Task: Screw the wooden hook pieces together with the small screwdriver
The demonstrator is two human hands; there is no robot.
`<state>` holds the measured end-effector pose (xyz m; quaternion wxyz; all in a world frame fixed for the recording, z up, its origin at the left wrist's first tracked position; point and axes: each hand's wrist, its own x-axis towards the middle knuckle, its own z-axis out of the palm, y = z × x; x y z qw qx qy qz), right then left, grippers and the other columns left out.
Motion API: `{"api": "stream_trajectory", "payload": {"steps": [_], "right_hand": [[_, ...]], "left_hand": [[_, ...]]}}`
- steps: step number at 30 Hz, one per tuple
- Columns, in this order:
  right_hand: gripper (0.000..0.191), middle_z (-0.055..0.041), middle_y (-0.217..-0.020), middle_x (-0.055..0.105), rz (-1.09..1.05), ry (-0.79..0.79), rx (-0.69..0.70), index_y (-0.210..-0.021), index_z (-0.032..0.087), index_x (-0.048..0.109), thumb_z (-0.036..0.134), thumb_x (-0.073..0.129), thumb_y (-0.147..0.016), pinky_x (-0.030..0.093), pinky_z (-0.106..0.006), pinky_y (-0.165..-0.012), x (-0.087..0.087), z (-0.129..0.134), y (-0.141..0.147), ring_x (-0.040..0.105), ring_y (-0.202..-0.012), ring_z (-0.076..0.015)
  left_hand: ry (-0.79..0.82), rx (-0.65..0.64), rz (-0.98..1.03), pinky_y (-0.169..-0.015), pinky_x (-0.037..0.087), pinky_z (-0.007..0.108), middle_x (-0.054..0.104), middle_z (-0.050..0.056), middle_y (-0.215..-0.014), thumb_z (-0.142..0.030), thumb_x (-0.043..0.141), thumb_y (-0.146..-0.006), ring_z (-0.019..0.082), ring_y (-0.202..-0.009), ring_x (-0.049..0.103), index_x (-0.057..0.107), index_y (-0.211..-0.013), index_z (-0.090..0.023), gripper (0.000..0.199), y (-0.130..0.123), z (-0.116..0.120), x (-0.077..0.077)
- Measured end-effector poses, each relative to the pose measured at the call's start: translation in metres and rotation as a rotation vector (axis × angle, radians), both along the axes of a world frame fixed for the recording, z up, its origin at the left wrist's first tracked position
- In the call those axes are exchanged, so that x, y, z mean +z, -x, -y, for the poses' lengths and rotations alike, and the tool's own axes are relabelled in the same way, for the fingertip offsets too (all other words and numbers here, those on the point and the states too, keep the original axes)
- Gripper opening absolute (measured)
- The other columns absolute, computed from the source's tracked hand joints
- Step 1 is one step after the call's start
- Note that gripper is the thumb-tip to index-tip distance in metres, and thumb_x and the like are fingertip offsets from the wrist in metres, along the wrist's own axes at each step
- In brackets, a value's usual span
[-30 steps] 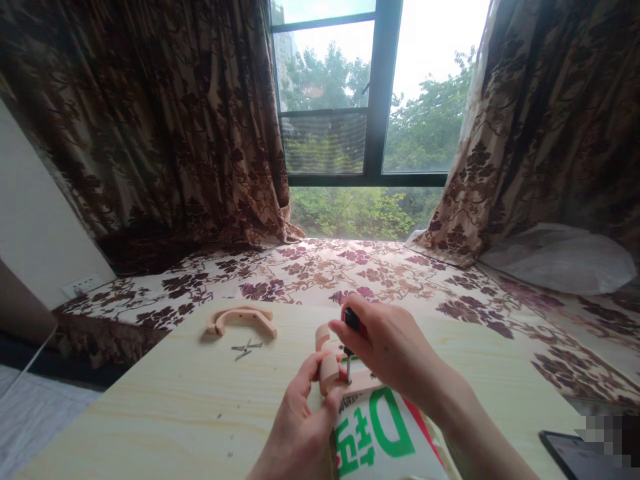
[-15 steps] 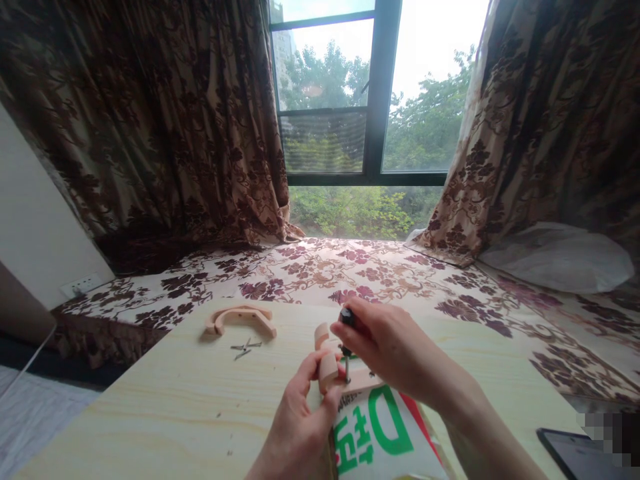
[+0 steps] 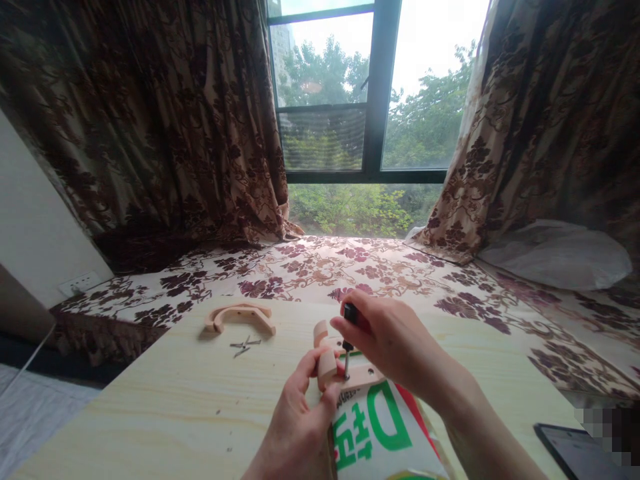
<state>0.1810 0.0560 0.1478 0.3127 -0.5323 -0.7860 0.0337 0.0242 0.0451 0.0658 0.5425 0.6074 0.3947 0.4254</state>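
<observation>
My right hand (image 3: 395,343) is closed around the black handle of a screwdriver (image 3: 349,333). The shaft points down, and its tip meets a screw spot on a curved wooden piece (image 3: 359,379). With thumb and fingers, my left hand (image 3: 305,400) grips the rounded left end of that piece. A second dark screw or hole shows farther right on it. Behind it stands another curved wooden piece (image 3: 321,330), partly hidden by my hands. Beneath the wood lies a white packet (image 3: 370,430) with green lettering and a red edge.
Two curved wooden pieces (image 3: 240,312) lie on the pale wooden table (image 3: 165,393), with several loose screws (image 3: 244,345) beside them. A dark-edged flat device (image 3: 570,450) is at the lower right. Beyond the table is a flowered cloth ledge (image 3: 320,267).
My right hand has turned slightly about the screwdriver, whose handle now leans a little more to the right. My left hand keeps its grip on the wooden piece.
</observation>
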Motion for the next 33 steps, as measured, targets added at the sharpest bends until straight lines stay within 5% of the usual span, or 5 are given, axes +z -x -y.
{"api": "stream_trajectory", "payload": {"steps": [6,16,23,33], "right_hand": [[0.019,0.0024,-0.064,0.057,-0.050,0.084,0.143,-0.074,0.020,0.053,0.032,0.052,-0.089,0.029,-0.024,-0.054,0.006,0.009,0.001,0.046,-0.058,-0.0105],[0.026,0.0024,-0.060,0.053,-0.007,0.010,0.003,-0.071,0.020,0.046,0.036,0.051,-0.089,0.027,-0.025,-0.053,-0.002,0.000,0.002,0.041,-0.054,-0.0099],[0.009,0.0040,-0.065,0.059,-0.081,0.090,0.136,-0.082,0.022,0.057,0.030,0.055,-0.086,0.031,-0.023,-0.054,0.006,0.010,0.000,0.047,-0.057,-0.0096],[0.023,0.0041,-0.059,0.052,-0.052,0.044,0.060,-0.068,0.020,0.045,0.031,0.054,-0.087,0.026,-0.024,-0.052,0.000,0.004,0.003,0.041,-0.053,-0.0090]], "left_hand": [[-0.011,0.045,0.005,-0.070,0.046,0.022,0.061,0.000,-0.083,-0.041,0.062,-0.081,0.016,-0.081,0.056,0.057,-0.089,-0.021,0.022,-0.001,0.001,0.001],[0.018,-0.005,0.012,-0.068,0.046,0.021,0.061,0.001,-0.083,-0.043,0.058,-0.084,0.014,-0.077,0.054,0.054,-0.092,-0.020,0.025,-0.001,0.002,0.004],[0.037,-0.004,0.055,-0.064,0.046,0.020,0.061,0.000,-0.084,-0.042,0.061,-0.083,0.012,-0.073,0.053,0.054,-0.093,-0.020,0.025,-0.001,0.001,0.005],[0.031,0.031,0.039,-0.066,0.046,0.019,0.062,0.001,-0.086,-0.043,0.062,-0.082,0.013,-0.077,0.055,0.055,-0.091,-0.021,0.025,-0.002,0.000,0.000]]}}
